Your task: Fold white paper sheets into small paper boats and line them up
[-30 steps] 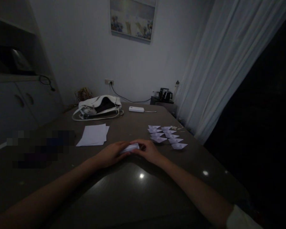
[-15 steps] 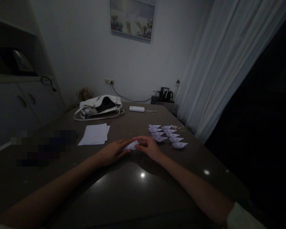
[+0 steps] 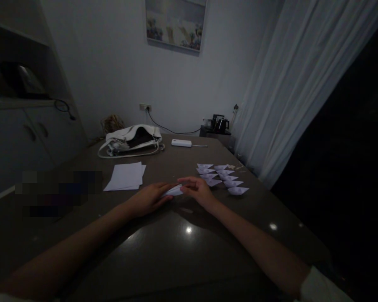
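Head: two hands [image 3: 149, 199] [image 3: 200, 193], one folded paper [image 3: 174, 191]

Light: dim around you, bright glints [image 3: 189, 230] on your table [image 3: 164, 264] | Ahead: pale wall [image 3: 113, 63] past the far edge, framed picture [image 3: 176, 25], socket [image 3: 145, 107] trailing a black cord [image 3: 173, 132] | Your left: cabinet [image 3: 9, 138] with two door handles [image 3: 43, 129] | Your right: white curtain [image 3: 271, 84] beyond the right edge, dark stand [image 3: 217, 137] by the far right corner

1. From a head-worn camera, we look forward and down across a dark table [image 3: 164, 260].
2. Our left hand [image 3: 149, 199] and right hand [image 3: 202, 194] appear mid-frame, near the lens.
3. We face the far wall [image 3: 110, 71], cabinet [image 3: 11, 144] at left, curtain [image 3: 280, 88] at right.
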### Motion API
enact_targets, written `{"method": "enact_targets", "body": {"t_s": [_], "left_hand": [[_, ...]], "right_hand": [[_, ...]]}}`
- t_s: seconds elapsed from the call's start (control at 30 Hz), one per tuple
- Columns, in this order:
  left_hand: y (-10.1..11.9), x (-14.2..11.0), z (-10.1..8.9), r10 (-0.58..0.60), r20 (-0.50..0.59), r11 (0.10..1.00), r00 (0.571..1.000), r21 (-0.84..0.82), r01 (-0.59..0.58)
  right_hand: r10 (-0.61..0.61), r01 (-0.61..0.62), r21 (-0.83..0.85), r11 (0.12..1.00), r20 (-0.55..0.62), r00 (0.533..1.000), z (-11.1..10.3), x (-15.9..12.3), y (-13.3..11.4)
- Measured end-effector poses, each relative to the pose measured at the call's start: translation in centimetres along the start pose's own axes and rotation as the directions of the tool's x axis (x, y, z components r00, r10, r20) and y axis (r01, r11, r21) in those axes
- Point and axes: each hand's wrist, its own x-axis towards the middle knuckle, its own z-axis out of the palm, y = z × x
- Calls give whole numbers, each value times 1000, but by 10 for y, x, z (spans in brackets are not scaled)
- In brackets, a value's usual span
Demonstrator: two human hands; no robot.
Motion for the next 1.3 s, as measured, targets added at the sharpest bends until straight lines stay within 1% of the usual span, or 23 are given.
{"method": "enact_targets", "body": {"t_s": [0.07, 0.13, 0.2, 0.27, 0.33, 0.5, 0.6, 0.7, 0.77, 0.83, 0.93, 1.07, 1.17, 1.3], "left_hand": [[0, 0, 0, -1, 5, 1000, 1000, -3, 1], [-1, 0, 1, -1, 4, 1000, 1000, -2, 1], [-1, 0, 2, 7, 0, 1000, 1000, -3, -7], [-1, 0, 4, 17, -3, 1000, 1000, -11, -17], [-1, 0, 4, 23, -4, 999, 1000, -24, -23], [2, 0, 2, 23, 2, 997, 1000, -68, -23], [2, 0, 2, 8, 5, 996, 1000, -91, -7], [1, 0, 2, -15, 1, 996, 1000, -93, 15], [-1, 0, 3, -20, -14, 996, 1000, -88, 19], [-2, 0, 3, -28, -38, 997, 999, -76, 25], [-4, 0, 4, -37, -49, 998, 998, -53, 34], [-2, 0, 2, -39, -34, 998, 999, -41, 37], [-1, 1, 1, -45, -36, 998, 998, -42, 43], [1, 1, 0, -37, -27, 998, 999, -55, 36]], "right_hand": [[-72, 72, -137, 988, 7, 997, -2, 0, 0], [-150, 150, -288, 946, 22, 988, -4, -1, -1], [-217, 219, -386, 896, 49, 975, -5, -1, -3], [-267, 273, -414, 868, 73, 961, -6, -1, -4], [-292, 301, -404, 864, 85, 953, -7, -1, -4], [-302, 303, -366, 880, 62, 951, -6, 0, -2], [-271, 262, -366, 893, 28, 962, -4, -1, -3], [-197, 165, -344, 924, -60, 979, -2, -1, -6], [-144, 96, -323, 942, -129, 981, -1, 0, -6], [-102, 48, -312, 949, -158, 982, 0, 1, -6], [-55, 16, -255, 967, -148, 987, 1, 1, -4], [23, -38, -88, 995, -170, 985, 4, 0, -3], [111, -108, 24, 994, -163, 980, 7, -2, -3], [144, -133, 86, 987, -148, 978, 7, -2, -4]]}}
